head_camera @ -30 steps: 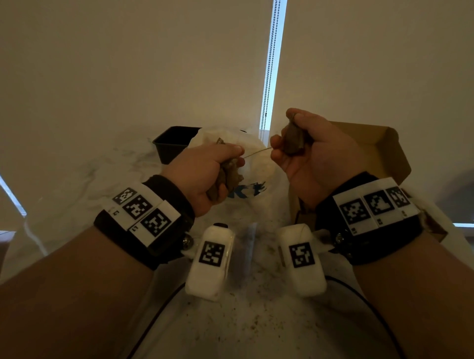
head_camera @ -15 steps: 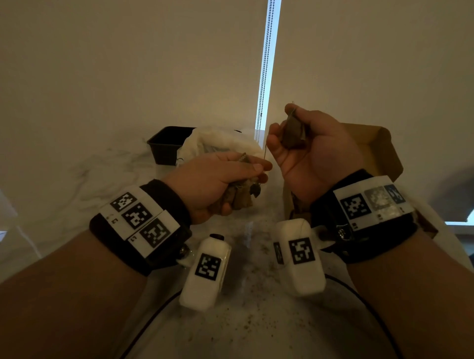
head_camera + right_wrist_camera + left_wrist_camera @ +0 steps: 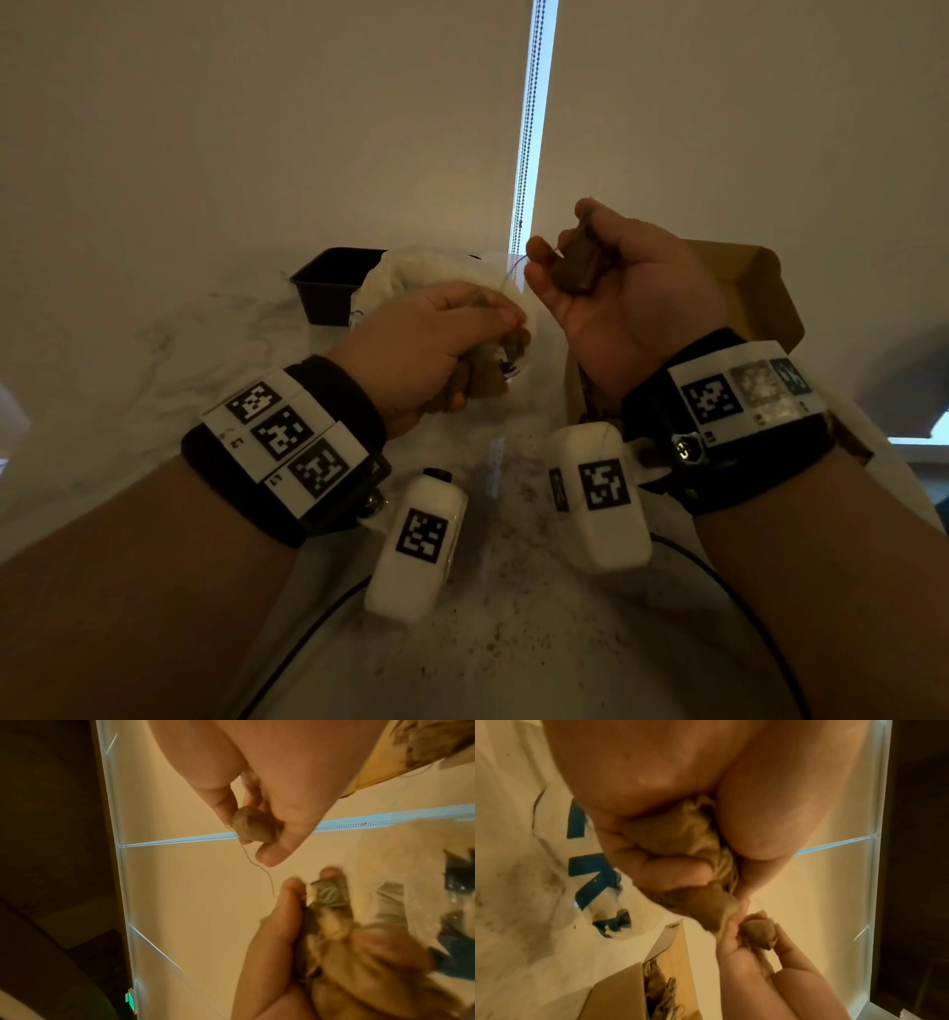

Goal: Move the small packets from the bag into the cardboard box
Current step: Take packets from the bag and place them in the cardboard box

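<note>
Right hand raised, fingers curled round one small brown packet, its thin string trailing down toward the left hand. Left hand clenched on a bunch of packets (strings tangled, count unclear), held above the white plastic bag. Cardboard box open just behind the right wrist, more packets inside. Black tray beside the bag.

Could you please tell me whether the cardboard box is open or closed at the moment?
Open. The cardboard box has its flap raised behind the right hand, and the left wrist view shows packets already inside.
</note>
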A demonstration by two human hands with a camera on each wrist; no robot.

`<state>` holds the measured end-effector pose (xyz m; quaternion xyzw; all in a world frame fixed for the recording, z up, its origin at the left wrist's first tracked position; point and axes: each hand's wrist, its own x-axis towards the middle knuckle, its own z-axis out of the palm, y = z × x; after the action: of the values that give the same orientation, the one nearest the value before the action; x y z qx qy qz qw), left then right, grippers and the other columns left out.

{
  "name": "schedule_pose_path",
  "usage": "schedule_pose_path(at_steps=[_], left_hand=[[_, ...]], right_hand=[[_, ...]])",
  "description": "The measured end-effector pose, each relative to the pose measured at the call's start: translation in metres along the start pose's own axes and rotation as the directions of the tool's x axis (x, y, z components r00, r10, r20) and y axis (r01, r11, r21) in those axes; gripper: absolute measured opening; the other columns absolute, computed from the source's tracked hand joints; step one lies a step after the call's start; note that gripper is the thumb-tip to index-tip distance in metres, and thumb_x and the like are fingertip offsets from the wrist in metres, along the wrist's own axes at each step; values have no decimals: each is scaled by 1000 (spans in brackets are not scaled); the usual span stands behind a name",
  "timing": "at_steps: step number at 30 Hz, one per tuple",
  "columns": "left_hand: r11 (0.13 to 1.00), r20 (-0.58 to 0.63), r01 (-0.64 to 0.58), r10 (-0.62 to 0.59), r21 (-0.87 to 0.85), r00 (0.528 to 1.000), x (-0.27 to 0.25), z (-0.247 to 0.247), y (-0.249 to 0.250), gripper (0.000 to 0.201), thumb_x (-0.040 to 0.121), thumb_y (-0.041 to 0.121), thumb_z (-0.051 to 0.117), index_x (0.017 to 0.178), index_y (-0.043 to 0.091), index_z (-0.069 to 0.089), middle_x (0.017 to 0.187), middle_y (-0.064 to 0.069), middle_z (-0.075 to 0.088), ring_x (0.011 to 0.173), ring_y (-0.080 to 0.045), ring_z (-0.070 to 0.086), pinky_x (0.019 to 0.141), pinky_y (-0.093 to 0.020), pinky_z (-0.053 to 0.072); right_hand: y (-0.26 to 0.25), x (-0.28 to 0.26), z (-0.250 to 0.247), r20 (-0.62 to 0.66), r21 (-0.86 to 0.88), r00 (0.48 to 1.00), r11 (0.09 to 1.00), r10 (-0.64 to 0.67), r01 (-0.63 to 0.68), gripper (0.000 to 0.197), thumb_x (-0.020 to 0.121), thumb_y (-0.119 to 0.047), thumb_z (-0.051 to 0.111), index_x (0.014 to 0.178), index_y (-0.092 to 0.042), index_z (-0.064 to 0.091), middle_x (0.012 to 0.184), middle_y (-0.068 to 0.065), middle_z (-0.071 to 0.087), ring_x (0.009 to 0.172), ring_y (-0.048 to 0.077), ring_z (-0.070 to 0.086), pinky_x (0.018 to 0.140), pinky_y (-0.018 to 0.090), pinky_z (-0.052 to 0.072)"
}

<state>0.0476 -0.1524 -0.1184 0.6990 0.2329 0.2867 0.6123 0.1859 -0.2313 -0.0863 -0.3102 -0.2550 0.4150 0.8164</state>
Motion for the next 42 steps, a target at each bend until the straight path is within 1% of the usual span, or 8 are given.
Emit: schedule_pose_path(at_steps=[3, 6, 14, 18, 23, 28, 36, 42], left_hand=[[997, -214, -61, 52, -39, 975, 5, -11, 3, 11, 99, 25, 59, 97, 21, 68, 94, -3, 76, 55, -14, 64, 41, -22, 42], [985, -358, -144, 101, -94, 928, 7, -20, 8, 8, 100, 24, 58, 97, 23, 66, 96, -1, 76, 55, -10, 65, 41, -23, 42], [953, -586, -301, 235, -17, 776, 7, -35, 17, 12, 99, 24, 55, 94, 26, 66, 103, -1, 73, 63, -16, 66, 41, -20, 41], [949, -628, -314, 267, 39, 731, 7, -41, 17, 11, 99, 24, 56, 94, 24, 66, 107, -7, 72, 74, -23, 67, 40, -18, 42], [952, -540, -259, 305, 162, 785, 8, -40, 14, 12, 100, 20, 57, 92, 23, 66, 102, -7, 71, 81, -22, 66, 45, -12, 44], [935, -352, -190, 294, 299, 889, 7, -33, 7, 11, 99, 19, 59, 100, 14, 69, 93, -6, 69, 61, -8, 63, 43, -11, 43], [915, -194, -152, 237, 372, 952, 3, -26, 9, 11, 98, 15, 61, 93, 15, 71, 74, 3, 65, 48, -3, 60, 41, -11, 42], [925, -210, -141, 225, 354, 951, 3, -25, 9, 9, 96, 12, 63, 97, 13, 72, 69, 4, 62, 48, -3, 61, 41, -11, 42]], right_hand=[[0, 5, -6, -29, -118, 999, 993, 26, -29, 17, 101, -14, 45, 106, -11, 61, 88, 8, 64, 86, 25, 65, 71, 35, 56], [2, 6, -8, -59, -233, 996, 969, 74, -86, 21, 101, -10, 40, 109, -14, 59, 91, 8, 64, 74, 19, 62, 61, 31, 50], [11, -2, -8, -21, -441, 958, 858, 285, -265, 22, 95, -22, 54, 113, -9, 61, 87, 10, 63, 53, 15, 51, 44, 23, 35], [14, -11, -7, 108, -573, 915, 777, 389, -262, 28, 90, -26, 60, 111, -7, 60, 84, 8, 61, 52, 14, 47, 41, 21, 32], [15, -21, -1, 358, -593, 826, 789, 435, -159, 20, 82, -16, 63, 99, -6, 64, 78, 11, 63, 54, 19, 55, 42, 23, 42], [5, -17, -4, 589, -337, 758, 937, 282, -87, 27, 80, -19, 63, 104, -8, 70, 86, 11, 68, 80, 28, 67, 68, 37, 56], [-9, -4, -10, 401, -126, 914, 992, 63, -13, 27, 76, -19, 52, 90, -20, 75, 84, 2, 66, 77, 21, 62, 69, 32, 50], [-6, 0, -12, 324, -63, 945, 998, 35, -16, 26, 77, -15, 51, 91, -17, 73, 100, 8, 65, 76, 21, 64, 67, 30, 48]])
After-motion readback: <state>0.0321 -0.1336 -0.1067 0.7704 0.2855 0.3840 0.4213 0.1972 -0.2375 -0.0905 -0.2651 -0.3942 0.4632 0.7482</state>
